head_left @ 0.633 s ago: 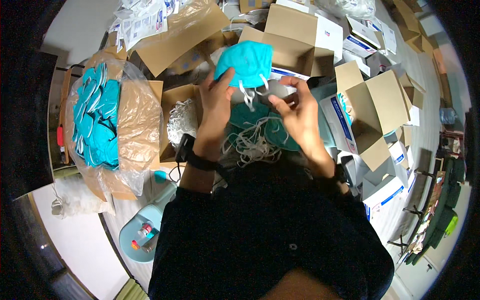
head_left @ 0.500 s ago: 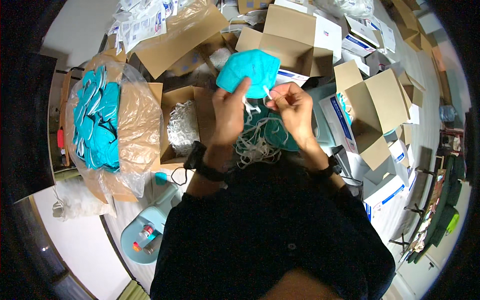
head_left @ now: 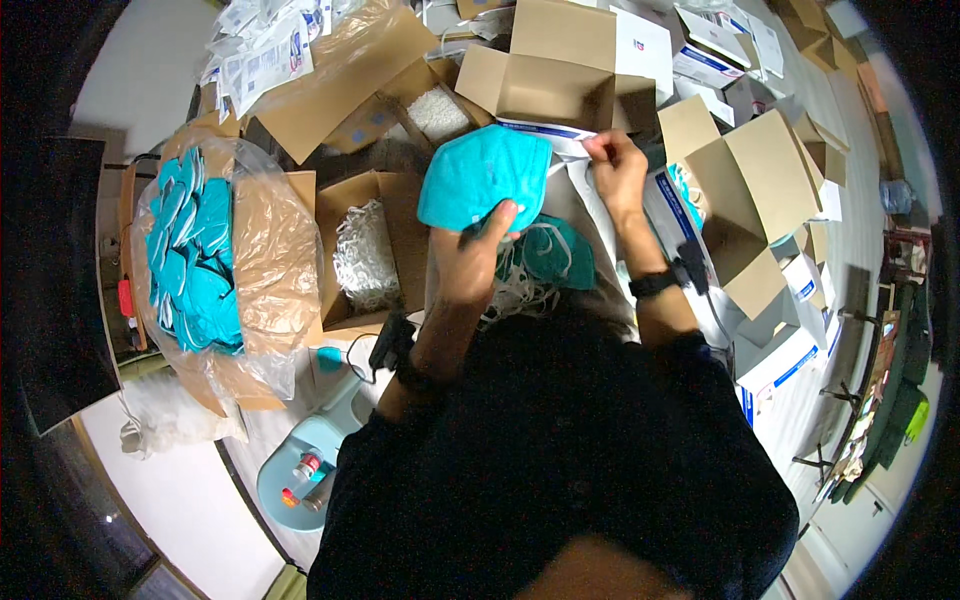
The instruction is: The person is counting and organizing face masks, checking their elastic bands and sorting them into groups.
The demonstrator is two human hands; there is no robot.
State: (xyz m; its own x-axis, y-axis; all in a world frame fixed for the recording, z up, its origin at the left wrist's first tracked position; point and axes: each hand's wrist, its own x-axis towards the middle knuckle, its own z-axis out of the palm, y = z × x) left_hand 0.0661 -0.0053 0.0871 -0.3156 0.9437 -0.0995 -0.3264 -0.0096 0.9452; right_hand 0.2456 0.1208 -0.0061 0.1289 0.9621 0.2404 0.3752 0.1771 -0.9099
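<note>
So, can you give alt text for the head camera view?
A person's left hand holds up a turquoise mask while the right hand hovers beside it. To the left are an open cardboard box of white strips and a pile of similar masks.

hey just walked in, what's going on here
A person's left hand holds up a cup-shaped teal fabric mask. The right hand is raised apart from it, fingers bent; whether it grips anything is unclear. More teal masks fill a clear plastic bag at left, beside a brown cardboard box holding tangled white straps.
</note>
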